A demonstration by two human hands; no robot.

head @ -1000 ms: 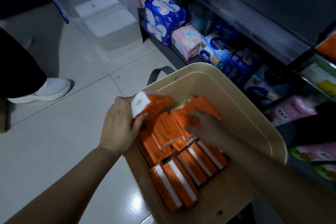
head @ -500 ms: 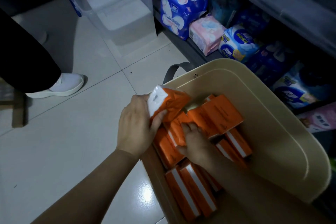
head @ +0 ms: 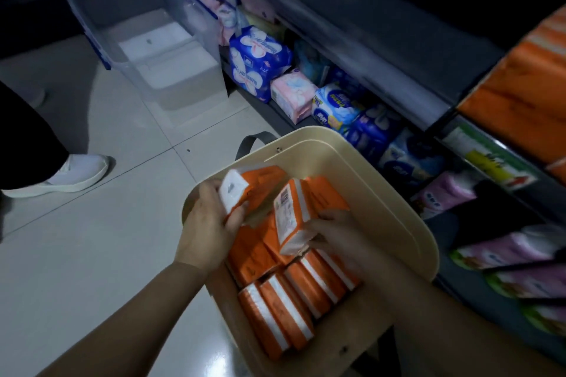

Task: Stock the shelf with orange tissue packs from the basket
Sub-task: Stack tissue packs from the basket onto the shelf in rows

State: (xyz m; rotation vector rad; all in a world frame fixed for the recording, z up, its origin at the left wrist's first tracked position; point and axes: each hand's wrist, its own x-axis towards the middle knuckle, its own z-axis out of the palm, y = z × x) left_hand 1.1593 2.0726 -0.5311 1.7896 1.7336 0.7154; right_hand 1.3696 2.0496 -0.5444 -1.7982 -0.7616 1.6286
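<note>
I have a pack in each hand, both over the basket (head: 407, 223). My left hand (head: 208, 232) is closed on one pack (head: 245, 190) near the basket's left rim, thumb on its white end, orange body running away from the palm toward the far wall. My right hand (head: 340, 242) holds a second pack (head: 294, 217), fingers wrapped under its lower white end; it is tipped up, long axis running up and away from the grip, label face toward me.

The rest of the packs (head: 284, 309) lie just below both grips, a row on edge, long axes slanting down toward me.

The relation that matters: the orange stack on the shelf (head: 526, 82) lies up and to the right of both grips, well apart from them. The right hand is the nearer one, so I judge its pack should go first, swung up and right. It will likely need turning flat to match the stack. The left pack follows across the basket.
</note>
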